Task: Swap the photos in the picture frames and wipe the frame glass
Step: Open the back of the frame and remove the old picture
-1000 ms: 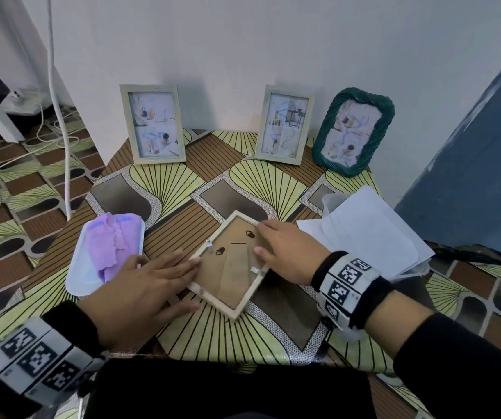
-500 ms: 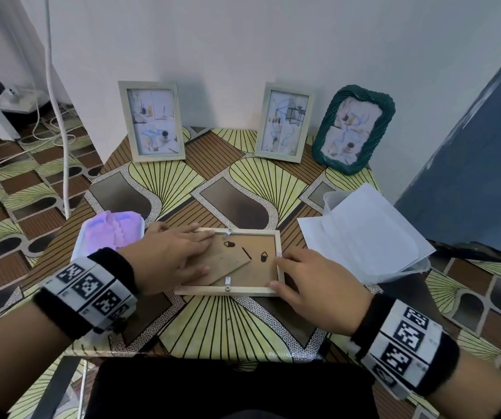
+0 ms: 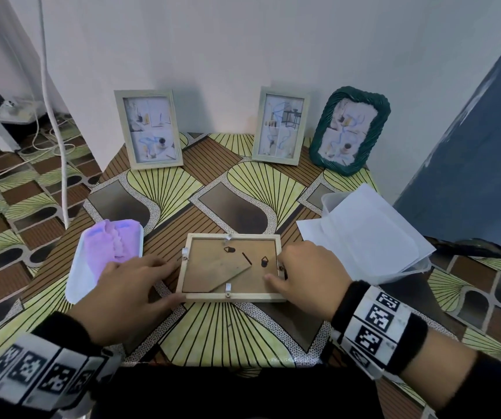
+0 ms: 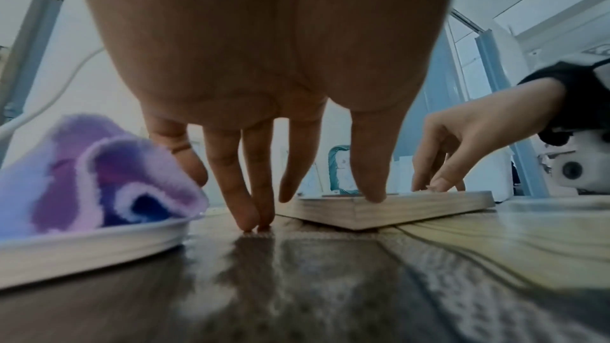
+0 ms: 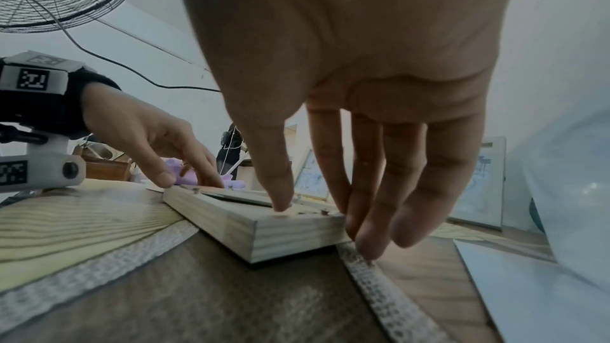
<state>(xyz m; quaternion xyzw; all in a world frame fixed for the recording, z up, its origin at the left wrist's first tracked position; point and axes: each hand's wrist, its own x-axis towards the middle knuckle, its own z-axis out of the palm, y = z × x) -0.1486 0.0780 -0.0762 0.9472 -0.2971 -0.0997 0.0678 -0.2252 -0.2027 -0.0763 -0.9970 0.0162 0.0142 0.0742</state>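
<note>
Wooden frame [image 3: 231, 267] lies face down on the patterned counter [image 3: 225, 334], brown backing board up, between the two hands.

Left hand [image 3: 125, 294]: fingers straight and slightly spread. Thumb tip sits on the frame's near left corner; two fingertips [image 4: 254, 218] press the counter just beside the frame's left edge. Holds nothing.

Right hand [image 3: 306, 272]: fingers loosely extended, angled down. Thumb tip rests on the frame's top near its right end; the other fingertips [image 5: 366, 241] drop along the frame's right edge to the counter. No grip around the frame that I can see, just contact on both sides.

Left of the left hand, touching close: white tray [image 3: 75, 279] with a purple cloth [image 3: 111, 243] bunched in it.

Right of the right hand and a bit beyond: sheets of white paper [image 3: 364, 234] lying over a clear plastic tub [image 3: 418, 266].

Beyond both hands, against the wall: two pale frames, one [image 3: 148, 130] toward the left hand's side, one [image 3: 279, 125] toward the right's, and a green frame [image 3: 350, 130] further right. All three upright, photos facing out.
</note>
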